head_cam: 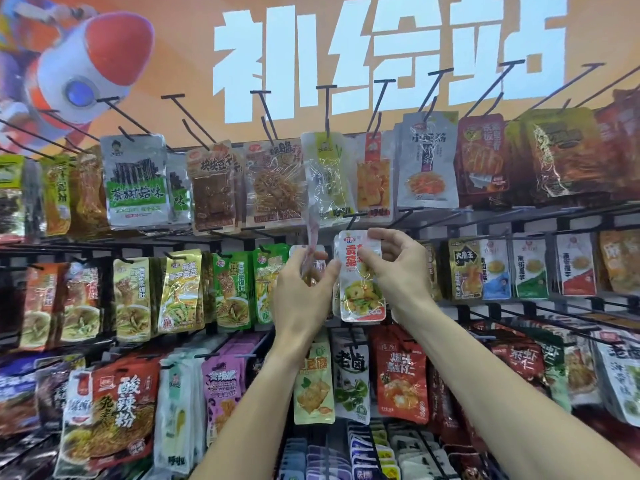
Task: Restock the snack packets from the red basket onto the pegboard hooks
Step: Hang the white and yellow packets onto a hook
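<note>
Orange "补给站" wall point(180, 57), "贡菜" packet point(360, 275)

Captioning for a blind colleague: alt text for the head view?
Two hands hold snack packets up at a wall of pegboard hooks: the right hand grips a white packet, the left hand pinches another packet. Packets fill surrounding rows.

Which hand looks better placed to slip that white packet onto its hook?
The right hand, probably. It pinches the top of the white packet just below the hook. The left hand holds other packets beside it.
</note>
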Motion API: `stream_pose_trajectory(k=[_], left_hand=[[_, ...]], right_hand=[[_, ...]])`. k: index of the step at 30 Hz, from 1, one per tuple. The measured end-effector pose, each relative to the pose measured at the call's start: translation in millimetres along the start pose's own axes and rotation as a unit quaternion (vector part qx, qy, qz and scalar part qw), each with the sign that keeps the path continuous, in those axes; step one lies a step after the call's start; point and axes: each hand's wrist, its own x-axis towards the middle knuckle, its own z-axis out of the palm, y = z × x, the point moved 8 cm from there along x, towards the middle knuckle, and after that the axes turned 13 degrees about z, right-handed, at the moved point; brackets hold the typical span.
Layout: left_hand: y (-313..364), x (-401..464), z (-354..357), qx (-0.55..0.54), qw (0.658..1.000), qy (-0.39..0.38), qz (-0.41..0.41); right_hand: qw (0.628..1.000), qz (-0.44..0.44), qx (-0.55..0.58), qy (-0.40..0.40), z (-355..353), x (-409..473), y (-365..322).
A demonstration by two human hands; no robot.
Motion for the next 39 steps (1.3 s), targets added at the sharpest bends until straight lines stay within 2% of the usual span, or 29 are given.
stream_pose_trajectory(k=[7,16,19,24,28,30,32,34,36,39], left_hand=[[5,33,27,0.013,0.997,-0.051,0.053],[-8,44,39,0.001,0.997,-0.068,0.036],[-9,47,44,0.049,0.994,-0.078,0.064],[-13,47,53,0.103,0.987,-0.06,0.11],[-8,39,41,0.097,0.991,-0.02,0.089],[0,26,32,0.051,0.997,-0.022,0.059],[9,12,25,-0.039,0.998,-0.038,0.021],[16,-2,21,-0.123,0.99,-0.071,-0.013],[19,-12,24,-0.176,0.977,-0.109,-0.058],[21,-25,37,-0.17,0.963,-0.174,-0.113]], right_hand=[[0.997,-0.018,-0.069,0.022,7,13,-13],[0.992,-0.022,-0.118,0.031,0,18,-9],[0.985,-0.035,-0.158,0.061,3,23,-7],[0.959,-0.085,-0.25,0.104,18,27,-3],[0.945,-0.098,-0.289,0.114,15,23,-4],[0.951,-0.097,-0.274,0.108,9,17,-6],[0.958,-0.116,-0.239,0.108,1,2,-10],[0.972,-0.133,-0.161,0.108,-14,-23,-15],[0.993,-0.102,-0.031,0.056,-22,-43,-16],[0.994,-0.035,0.101,-0.029,-17,-53,-10]])
